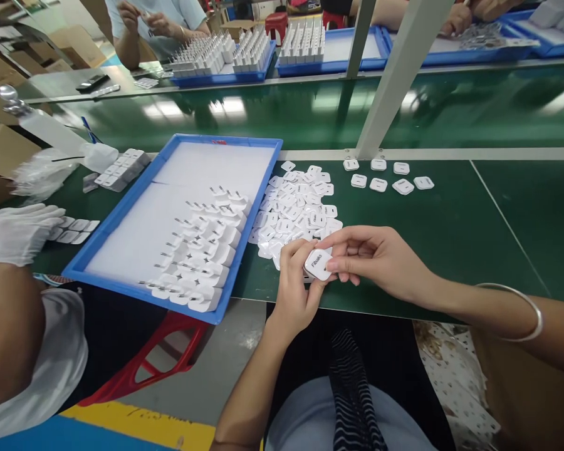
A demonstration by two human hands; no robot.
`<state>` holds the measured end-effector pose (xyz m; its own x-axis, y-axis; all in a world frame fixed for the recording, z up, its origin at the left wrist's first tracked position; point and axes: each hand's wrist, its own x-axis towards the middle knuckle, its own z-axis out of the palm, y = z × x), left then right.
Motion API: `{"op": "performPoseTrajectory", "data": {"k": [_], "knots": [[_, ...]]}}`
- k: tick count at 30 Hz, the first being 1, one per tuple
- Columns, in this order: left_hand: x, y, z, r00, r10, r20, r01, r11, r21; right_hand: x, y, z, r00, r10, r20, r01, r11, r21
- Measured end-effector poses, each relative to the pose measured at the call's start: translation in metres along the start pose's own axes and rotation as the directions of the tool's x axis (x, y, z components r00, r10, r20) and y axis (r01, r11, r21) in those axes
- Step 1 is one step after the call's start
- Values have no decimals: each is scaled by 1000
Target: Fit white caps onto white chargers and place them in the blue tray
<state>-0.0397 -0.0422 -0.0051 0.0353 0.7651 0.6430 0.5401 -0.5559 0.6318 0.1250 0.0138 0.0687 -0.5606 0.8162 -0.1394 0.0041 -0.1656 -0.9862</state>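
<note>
My left hand [297, 285] is closed around a white piece that is mostly hidden by the fingers, seemingly a plug charger body. On top of it shows a square white cover [318, 264] with rounded corners and the printed word "Fibaks". Thumb and fingers of my right hand [373, 257] pinch the cover's right edge. Just beyond both hands spreads a loose pile of similar white covers [294, 203]. Left of the pile, a blue tray [122, 216] holds rows of white plug chargers [207, 250] with metal pins pointing up.
Several single covers [378, 185] lie on the green bench [498, 232] at right. A co-worker's gloved hand [21, 232] rests by small white pieces [73, 230] at left. A slanted metal post [399, 81] rises behind. Across the green belt [192, 113], other people work beside trays.
</note>
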Motion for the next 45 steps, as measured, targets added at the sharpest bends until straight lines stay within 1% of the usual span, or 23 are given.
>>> {"op": "performPoseTrajectory", "data": {"k": [3,6,11,14,20,24,29,33,39,42,45], "knots": [[-1,0,0,1000,-15,6,15,999,32,2,3,1,1000,9,0,-9,1000,1],[-2,-1,0,1000,-25,16,24,999,30,3,2,-2,1000,25,19,-25,1000,1],[-3,0,-1,998,-34,47,33,999,32,5,2,-6,992,117,39,-119,990,70],[-3,0,-1,998,-24,61,21,999,46,7,2,-8,985,161,53,-165,983,79],[-2,0,-2,997,11,76,-15,999,42,9,0,-9,977,195,90,-203,975,87],[-2,0,-3,995,18,95,-23,998,56,9,-1,-10,973,214,92,-221,972,80],[0,1,-3,992,17,122,-23,998,50,9,0,-11,974,209,84,-215,974,68],[1,1,-3,993,8,120,-10,1000,19,9,0,-10,977,203,69,-207,976,62],[0,-1,-1,992,-33,119,35,999,-10,8,0,-6,989,147,35,-147,989,10],[0,-2,-1,991,-56,120,62,997,-46,8,2,-6,992,113,49,-111,993,-41],[1,-2,-2,988,-86,128,103,986,-133,8,7,-6,997,59,58,-50,988,-148]]}}
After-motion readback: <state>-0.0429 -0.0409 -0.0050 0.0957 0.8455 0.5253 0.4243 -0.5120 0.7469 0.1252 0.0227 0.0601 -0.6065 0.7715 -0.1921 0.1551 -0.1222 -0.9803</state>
